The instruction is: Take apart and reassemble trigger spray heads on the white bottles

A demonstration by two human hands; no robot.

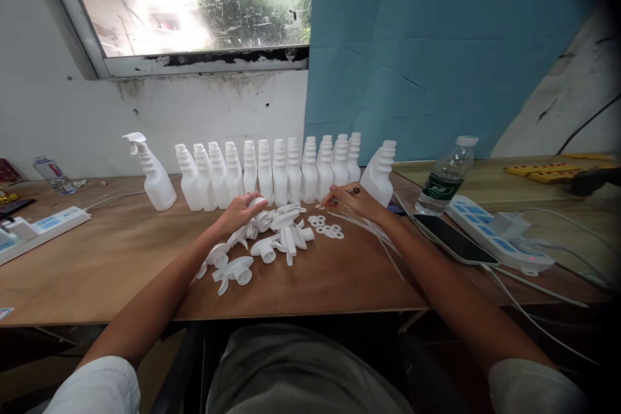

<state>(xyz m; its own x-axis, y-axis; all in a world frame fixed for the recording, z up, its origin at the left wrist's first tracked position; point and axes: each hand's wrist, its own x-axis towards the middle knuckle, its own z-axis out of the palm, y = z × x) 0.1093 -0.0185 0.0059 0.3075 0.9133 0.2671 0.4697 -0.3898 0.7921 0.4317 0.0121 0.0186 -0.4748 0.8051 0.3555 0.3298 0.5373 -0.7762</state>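
Observation:
My left hand is closed around a white trigger spray head at the back of a loose pile. More white spray heads lie in front of it, pointing various ways. Over to the right, my right hand has its fingers pinched together low over the table; what is between the fingertips is too small to make out. Flat white ring washers lie scattered just below those fingertips. Thin clear dip tubes lie beside and under my right forearm.
White bottles without tops stand in a row behind my hands. One spray bottle with a head fitted stands at left, a separate open bottle at right. Further right are a water bottle, a phone and a power strip with cables.

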